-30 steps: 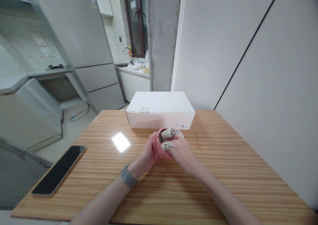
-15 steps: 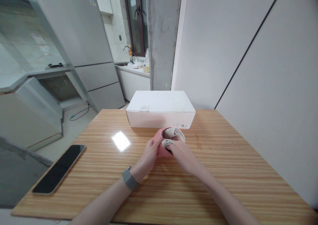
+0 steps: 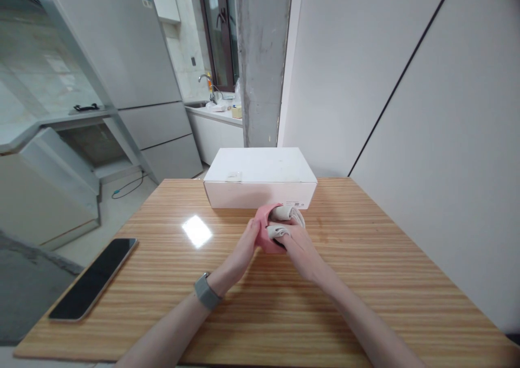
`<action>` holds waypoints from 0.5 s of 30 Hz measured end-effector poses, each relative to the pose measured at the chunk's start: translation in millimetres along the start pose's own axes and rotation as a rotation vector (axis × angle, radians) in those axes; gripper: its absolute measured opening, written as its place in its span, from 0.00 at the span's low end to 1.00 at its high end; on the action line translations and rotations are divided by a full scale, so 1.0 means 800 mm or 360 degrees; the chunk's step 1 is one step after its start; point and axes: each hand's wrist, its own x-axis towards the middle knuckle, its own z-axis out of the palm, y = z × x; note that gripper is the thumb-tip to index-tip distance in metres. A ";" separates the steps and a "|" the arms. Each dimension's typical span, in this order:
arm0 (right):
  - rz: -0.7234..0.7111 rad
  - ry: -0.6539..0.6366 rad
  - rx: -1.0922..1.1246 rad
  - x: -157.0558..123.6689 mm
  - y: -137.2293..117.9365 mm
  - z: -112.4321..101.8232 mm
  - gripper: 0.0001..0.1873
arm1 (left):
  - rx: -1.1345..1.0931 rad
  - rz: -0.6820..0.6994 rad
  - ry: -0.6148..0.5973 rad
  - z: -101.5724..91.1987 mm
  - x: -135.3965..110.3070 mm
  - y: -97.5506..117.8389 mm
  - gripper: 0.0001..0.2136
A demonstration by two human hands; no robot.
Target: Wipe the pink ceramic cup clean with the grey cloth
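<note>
Above the table in front of me is a soft-looking pink pouch [image 3: 266, 241], its opening turned towards the right. My left hand [image 3: 245, 245] holds the pouch from its left side, with fingers partly hidden behind it. A rolled, light grey cloth [image 3: 284, 213] sticks out of the opening, its layers showing at the edge. My right hand [image 3: 301, 250] has its fingers in among the folds at the opening and grips the cloth; the fingertips are hidden. A grey band is on my left wrist.
A closed white box [image 3: 260, 192] stands at the far edge of the wooden table [image 3: 385, 281], just behind the pouch. On the left lies a dark-screened phone [image 3: 95, 278]. A white wall [image 3: 406, 113] runs along the right; a fridge [image 3: 117, 48] and sink stand beyond.
My left thumb has slid off the pouch's rim, so that hand now rests against the outer left side. The cloth stays partly inside. My view has shifted slightly.
</note>
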 end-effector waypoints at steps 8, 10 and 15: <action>-0.0240 -0.0424 0.0112 0.003 -0.010 -0.017 0.17 | 0.0121 -0.0476 -0.0103 -0.025 0.004 0.003 0.29; -0.0298 -0.0507 0.0084 0.003 -0.014 -0.016 0.17 | 0.0137 -0.0504 -0.0098 -0.030 0.005 0.002 0.27; -0.0248 -0.0467 -0.0084 0.001 -0.011 -0.010 0.17 | 0.0256 -0.0460 -0.0020 -0.027 0.002 0.002 0.27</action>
